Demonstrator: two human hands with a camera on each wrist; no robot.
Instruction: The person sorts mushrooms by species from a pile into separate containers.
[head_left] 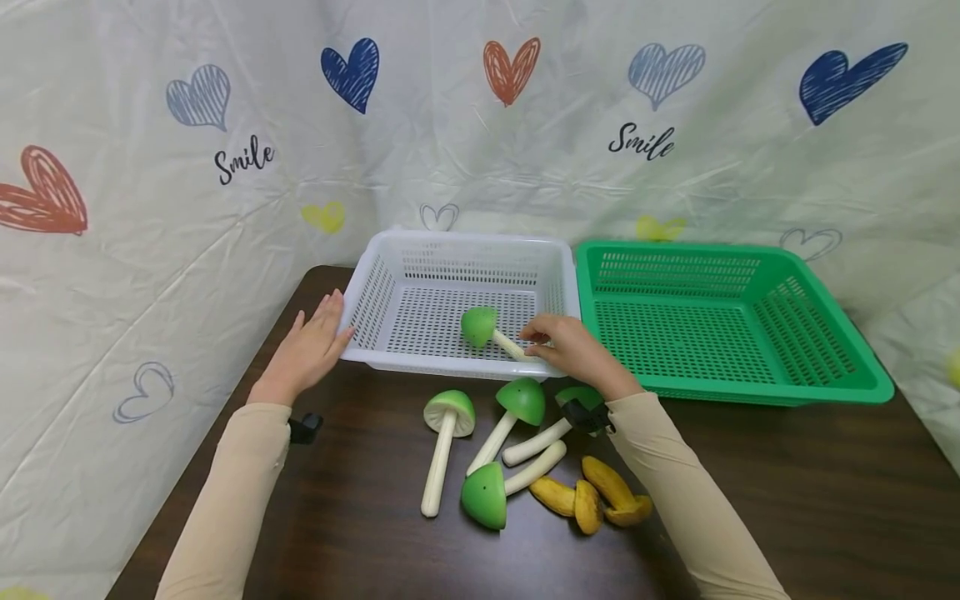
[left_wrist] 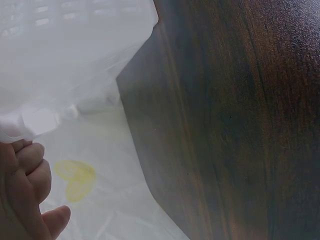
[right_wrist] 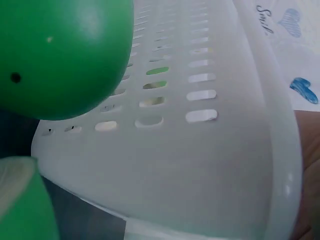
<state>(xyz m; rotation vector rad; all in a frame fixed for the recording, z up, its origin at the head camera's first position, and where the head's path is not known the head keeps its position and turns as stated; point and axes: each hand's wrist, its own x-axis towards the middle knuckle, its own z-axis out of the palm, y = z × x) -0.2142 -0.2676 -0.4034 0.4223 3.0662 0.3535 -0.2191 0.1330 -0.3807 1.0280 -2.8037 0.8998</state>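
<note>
Head view alone, green basket (head_left: 765, 392), right grip (head_left: 566, 343) unclear at mushroom (head_left: 478, 327), left grip (head_left: 307, 352) relaxed

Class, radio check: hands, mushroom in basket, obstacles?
Left hand against white basket. Right hand at green mushroom inside, grip unclear. Nothing visibly in the way.

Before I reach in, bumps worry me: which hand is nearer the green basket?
Right. The right hand is beside the green basket, at the right end of the white basket; the left hand is at its left end.
</note>
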